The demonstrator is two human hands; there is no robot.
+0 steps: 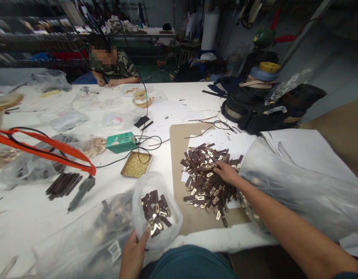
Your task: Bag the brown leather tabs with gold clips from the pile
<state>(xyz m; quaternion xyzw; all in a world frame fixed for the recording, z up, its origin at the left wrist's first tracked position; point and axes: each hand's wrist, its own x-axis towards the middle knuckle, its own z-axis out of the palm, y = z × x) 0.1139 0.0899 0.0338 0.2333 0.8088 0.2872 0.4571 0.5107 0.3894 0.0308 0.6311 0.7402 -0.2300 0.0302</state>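
Note:
My left hand grips the rim of a small clear plastic bag at the table's near edge; several brown leather tabs with metal ends lie inside it. My right hand reaches forward onto a large heap of the same brown tabs and its fingers close on some of them. The heap lies on white paper over a brown cardboard sheet.
A big clear plastic bag lies right of the heap. A gold tray, a green box, black cables, an orange strap and dark strips sit left. A person works at the far side; tape rolls stand back right.

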